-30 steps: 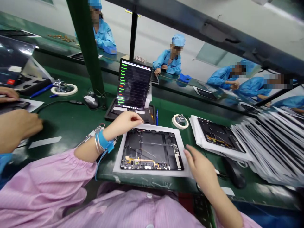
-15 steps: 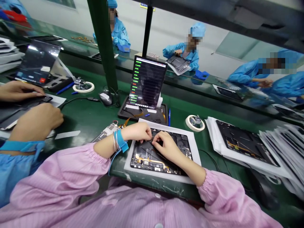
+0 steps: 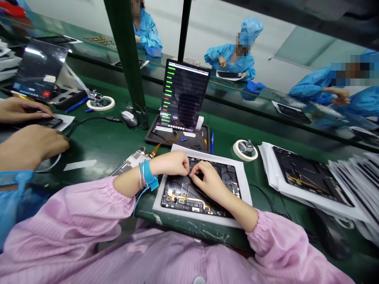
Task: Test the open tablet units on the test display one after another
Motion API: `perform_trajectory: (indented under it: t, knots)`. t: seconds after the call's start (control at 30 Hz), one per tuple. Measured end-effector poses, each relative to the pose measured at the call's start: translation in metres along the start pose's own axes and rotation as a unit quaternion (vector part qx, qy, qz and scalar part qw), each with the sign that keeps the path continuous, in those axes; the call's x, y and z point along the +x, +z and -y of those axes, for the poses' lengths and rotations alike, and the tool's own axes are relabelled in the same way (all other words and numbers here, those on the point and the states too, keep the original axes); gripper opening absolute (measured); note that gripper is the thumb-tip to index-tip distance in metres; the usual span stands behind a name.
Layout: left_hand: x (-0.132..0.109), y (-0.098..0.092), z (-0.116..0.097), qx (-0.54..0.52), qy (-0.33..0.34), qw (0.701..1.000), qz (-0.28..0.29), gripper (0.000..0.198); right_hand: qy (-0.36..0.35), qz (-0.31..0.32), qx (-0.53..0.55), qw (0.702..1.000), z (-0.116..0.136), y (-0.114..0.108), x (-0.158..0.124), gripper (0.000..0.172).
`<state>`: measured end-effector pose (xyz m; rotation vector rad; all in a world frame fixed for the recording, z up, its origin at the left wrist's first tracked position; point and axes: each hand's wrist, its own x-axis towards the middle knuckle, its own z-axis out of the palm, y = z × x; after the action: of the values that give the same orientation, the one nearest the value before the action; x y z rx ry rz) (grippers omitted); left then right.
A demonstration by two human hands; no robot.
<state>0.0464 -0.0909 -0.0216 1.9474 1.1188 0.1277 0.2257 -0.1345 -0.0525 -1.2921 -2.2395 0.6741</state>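
Observation:
An opened tablet housing (image 3: 194, 198), black inside with an orange flex cable (image 3: 189, 199) along its near side, lies on a white paper sheet (image 3: 246, 193) before me. Over its upper middle my left hand (image 3: 174, 162) is closed, fingertips pinched together. Facing it, my right hand (image 3: 207, 179) also pinches, its tips almost touching the left ones. Whatever sits between the fingertips is too small to make out. A blue wrist strap (image 3: 151, 177) circles my left wrist. Left of the housing, partly behind my forearm, lies a silvery circuit assembly (image 3: 130, 162).
A lit screen (image 3: 185, 96) stands in a black tray (image 3: 151, 136) behind the housing. Tape roll (image 3: 245, 150), another tablet housing (image 3: 310, 177) and stacked sheets (image 3: 359, 189) are at right. A co-worker's hands (image 3: 35, 146) work at left; a mouse (image 3: 129, 117) lies between us.
My view has shifted slightly. Both my hands keep nearly the same pinched pose over the housing. Across the bench, a co-worker has lowered a panel to the table.

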Motion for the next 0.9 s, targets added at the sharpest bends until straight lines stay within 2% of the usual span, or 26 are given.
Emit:
perform_trajectory:
  t: [0.53, 0.9]
  knots:
    - [-0.0006, -0.0009, -0.0024, 0.005, -0.006, 1.0, 0.022, 0.021, 0.02, -0.017, -0.013, 1.0, 0.0017, 0.0032, -0.0004, 0.011]
    - [0.0013, 0.0045, -0.0016, 0.016, -0.014, 1.0, -0.009, 0.016, 0.023, -0.02, -0.005, 1.0, 0.0008, 0.0021, -0.0012, 0.011]
